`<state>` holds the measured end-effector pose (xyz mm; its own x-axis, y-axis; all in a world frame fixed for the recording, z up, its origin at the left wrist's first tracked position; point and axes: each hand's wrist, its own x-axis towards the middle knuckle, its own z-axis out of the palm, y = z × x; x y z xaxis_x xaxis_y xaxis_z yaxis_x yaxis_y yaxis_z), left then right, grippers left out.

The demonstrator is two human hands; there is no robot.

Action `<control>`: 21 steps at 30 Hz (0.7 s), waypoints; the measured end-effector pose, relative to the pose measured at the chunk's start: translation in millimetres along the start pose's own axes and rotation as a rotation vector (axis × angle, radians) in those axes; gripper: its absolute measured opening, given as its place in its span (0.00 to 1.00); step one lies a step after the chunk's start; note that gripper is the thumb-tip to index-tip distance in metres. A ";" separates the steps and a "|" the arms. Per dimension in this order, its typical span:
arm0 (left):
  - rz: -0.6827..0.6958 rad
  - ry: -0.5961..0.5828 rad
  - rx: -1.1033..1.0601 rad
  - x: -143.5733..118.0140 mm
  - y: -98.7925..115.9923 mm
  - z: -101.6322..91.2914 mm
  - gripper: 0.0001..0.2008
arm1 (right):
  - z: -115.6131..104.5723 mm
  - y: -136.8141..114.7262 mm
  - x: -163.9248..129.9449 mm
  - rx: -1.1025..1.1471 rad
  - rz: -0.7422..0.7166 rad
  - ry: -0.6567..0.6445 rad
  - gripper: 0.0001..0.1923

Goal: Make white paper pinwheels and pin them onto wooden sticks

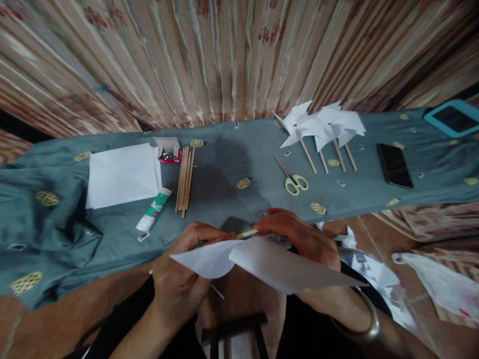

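My left hand (179, 271) and my right hand (299, 234) meet over the near edge of the table and hold a folded white paper pinwheel (269, 264) against the tip of a thin wooden stick (247, 233). The paper blades spread out below my fingers and hide most of the stick. Further back on the blue-grey cloth (224, 164) lie several finished white pinwheels (322, 124) on sticks. Yellow-handled scissors (294, 179) lie just beyond my right hand.
A stack of white paper sheets (121, 174), a glue tube (154, 209), a bundle of wooden sticks (185, 177) and a small red box of pins (169, 152) lie at left. A black phone (394, 165) and a teal-framed tablet (454, 118) lie at right. Paper scraps (374, 269) lie on the floor.
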<state>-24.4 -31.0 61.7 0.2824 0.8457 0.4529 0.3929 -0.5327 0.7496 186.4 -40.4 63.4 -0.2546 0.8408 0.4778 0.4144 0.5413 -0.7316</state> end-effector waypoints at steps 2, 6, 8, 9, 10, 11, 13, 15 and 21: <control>0.000 -0.009 0.009 -0.2 1.0 -0.6 0.08 | 0.6 -0.3 -0.4 -0.011 -0.002 0.003 0.14; 0.007 -0.010 0.039 0.2 3.4 -0.7 0.07 | 1.5 -1.0 -0.9 -0.019 0.010 0.007 0.14; -0.004 -0.005 0.040 1.2 4.6 -0.6 0.06 | 1.7 -1.4 -0.8 -0.010 0.011 0.014 0.14; -0.014 0.000 0.035 1.7 5.2 -0.5 0.06 | 1.7 -1.6 -0.7 -0.006 0.012 0.016 0.13; -0.023 0.008 0.028 2.1 5.8 -0.5 0.05 | 1.7 -1.8 -0.6 -0.005 0.012 0.015 0.13; -0.032 0.012 0.024 2.4 6.3 -0.5 0.05 | 1.6 -2.0 -0.4 -0.007 0.011 0.014 0.13; -0.036 0.018 0.019 2.5 7.2 -0.6 0.06 | 1.6 -2.1 -0.2 -0.015 0.011 0.010 0.13; -0.041 0.016 0.020 2.2 7.8 -0.4 0.06 | 1.8 -1.9 -0.1 -0.024 0.004 0.009 0.13; -0.002 0.018 0.049 1.5 7.4 0.8 0.07 | 3.2 -2.5 0.6 -0.029 0.032 0.011 0.13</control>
<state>-20.4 -33.6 67.6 0.2657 0.8467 0.4609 0.4361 -0.5320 0.7259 182.4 -41.2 64.0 -0.2318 0.8572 0.4599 0.4471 0.5137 -0.7323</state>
